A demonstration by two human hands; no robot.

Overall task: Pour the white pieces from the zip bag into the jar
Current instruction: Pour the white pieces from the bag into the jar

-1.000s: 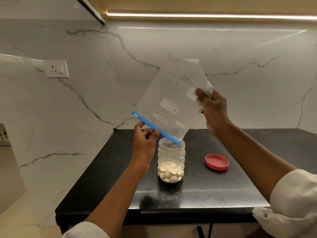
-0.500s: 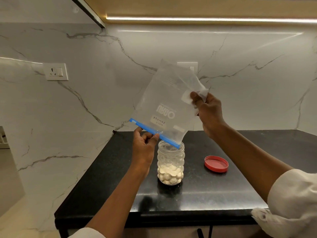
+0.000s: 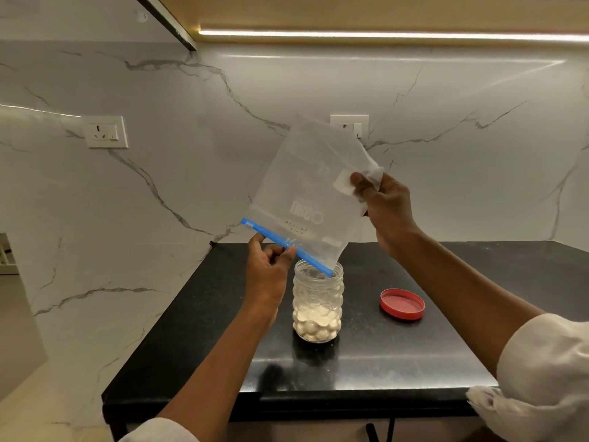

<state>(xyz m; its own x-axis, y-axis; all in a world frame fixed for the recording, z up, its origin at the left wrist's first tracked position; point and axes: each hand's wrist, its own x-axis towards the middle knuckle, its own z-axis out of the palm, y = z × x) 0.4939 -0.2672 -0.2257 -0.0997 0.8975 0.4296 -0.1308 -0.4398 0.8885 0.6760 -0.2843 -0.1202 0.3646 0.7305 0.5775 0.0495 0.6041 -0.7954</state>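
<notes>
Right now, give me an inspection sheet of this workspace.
Surface: black countertop, glossy.
Job's things: zip bag upended, its blue zip strip dipping into the open jar; white pieces fill the jar's bottom; bag looks empty.
Clutter: red lid lying right of the jar.
Hands: left hand pinches the zip edge; right hand grips the bag's raised corner.
Cables: nothing seen.
Surroundings: marble wall, two sockets, lit strip overhead.

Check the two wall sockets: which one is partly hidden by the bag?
The right-hand socket, directly behind the zip bag, whose top corner covers its lower left. The left-hand socket is fully exposed.
</notes>
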